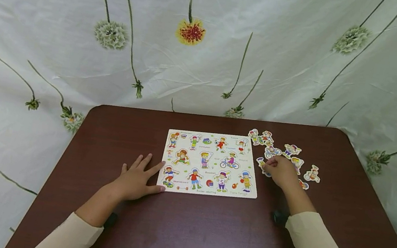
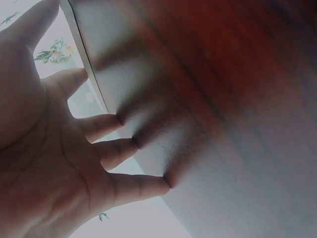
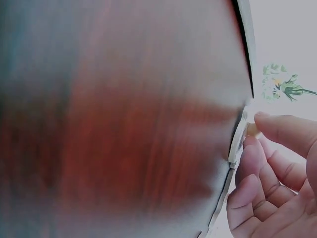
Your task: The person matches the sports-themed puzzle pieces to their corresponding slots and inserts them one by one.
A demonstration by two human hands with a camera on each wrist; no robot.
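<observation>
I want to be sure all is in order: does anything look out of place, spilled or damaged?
Nothing looks spilled or damaged. Only the loose pieces look untidy: they lie scattered at mixed angles to the right of the board, some bunched together. The right hand pinches one of them.

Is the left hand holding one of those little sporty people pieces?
No, the left hand has its fingers spread and grips nothing, at the left edge of the puzzle board.
</observation>
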